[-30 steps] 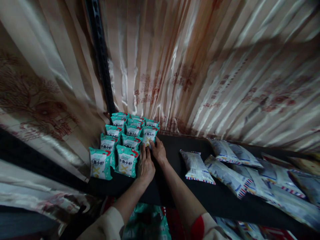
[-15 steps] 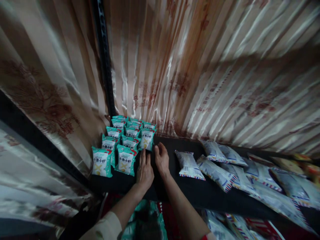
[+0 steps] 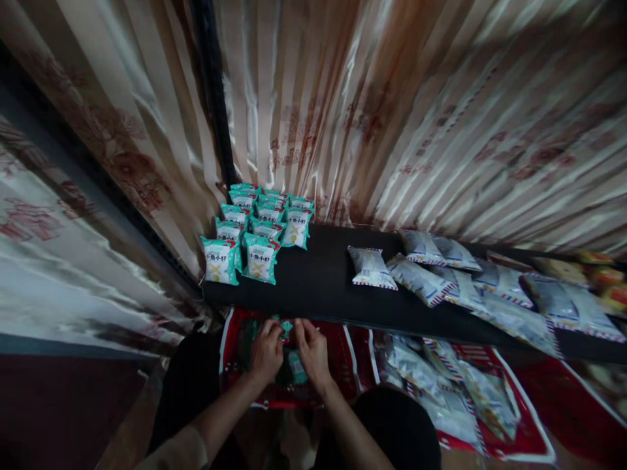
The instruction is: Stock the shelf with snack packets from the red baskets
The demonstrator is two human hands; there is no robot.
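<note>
Low in front of me, my left hand (image 3: 267,351) and my right hand (image 3: 313,352) are close together over a red basket (image 3: 337,372). Between their fingertips shows the edge of a small teal snack bag (image 3: 285,328). The left fingers are closed on it; the right fingers pinch at its other side, though the dim light blurs the contact. Another teal bag (image 3: 296,367) lies below in the basket, partly hidden by my hands. On the black shelf (image 3: 318,281) beyond, several teal-and-white snack bags (image 3: 259,258) stand upright in rows at the left end.
White snack bags with striped edges (image 3: 372,266) lie along the shelf to the right. A second red basket (image 3: 529,431) below holds more white bags (image 3: 441,385). A dark metal post (image 3: 213,91) rises at the back left corner, with pale curtains (image 3: 392,98) behind.
Both hands have drawn back from the shelf, beside the teal bags, down to the red basket, where they now hold a teal bag. The view has tilted downward.
</note>
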